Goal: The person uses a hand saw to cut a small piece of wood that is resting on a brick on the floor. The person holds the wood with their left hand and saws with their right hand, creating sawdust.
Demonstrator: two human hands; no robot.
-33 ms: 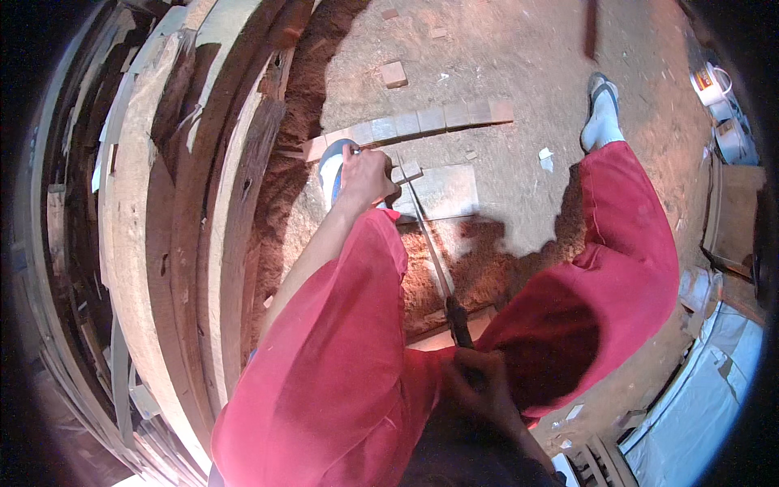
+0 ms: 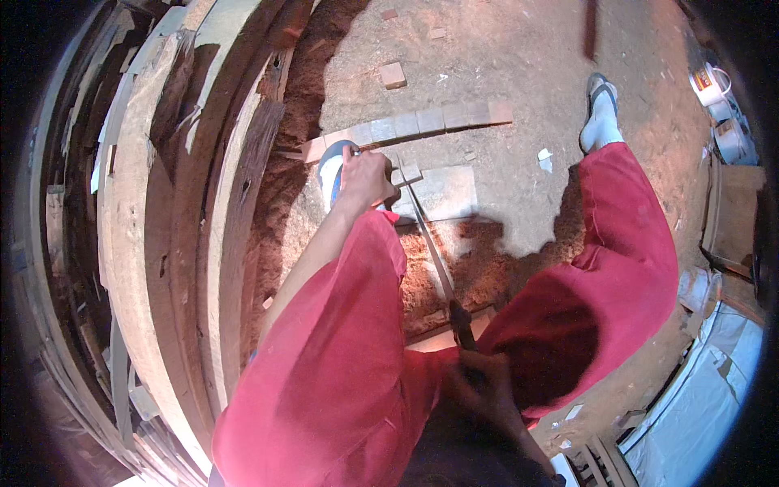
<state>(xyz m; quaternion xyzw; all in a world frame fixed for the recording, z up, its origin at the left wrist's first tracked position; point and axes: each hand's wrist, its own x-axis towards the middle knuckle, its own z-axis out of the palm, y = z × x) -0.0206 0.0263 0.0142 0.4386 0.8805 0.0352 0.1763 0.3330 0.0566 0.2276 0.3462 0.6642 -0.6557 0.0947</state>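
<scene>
My left hand [image 2: 365, 180] is closed beside my sandalled left foot [image 2: 331, 166], its fingers on a small wooden block [image 2: 407, 173]. A long, narrow saw-like blade [image 2: 430, 239] runs from that block back toward me. My right hand [image 2: 483, 377], in shadow between my red-trousered legs, grips its dark handle [image 2: 461, 323]. Under the block lies a pale flat board [image 2: 445, 191]. Just beyond, a curved row of small square wooden blocks [image 2: 406, 123] sits on the ground.
Stacked timber beams [image 2: 146, 227] fill the left side. A loose block [image 2: 393, 75] lies farther ahead on the dirt floor [image 2: 519, 73]. My right foot [image 2: 600, 114] stretches forward. White buckets [image 2: 710, 88] and a plastic-covered stack [image 2: 690, 381] line the right.
The tool's handle and my right hand have shifted very slightly toward me. My left hand and the blocks look unmoved.
</scene>
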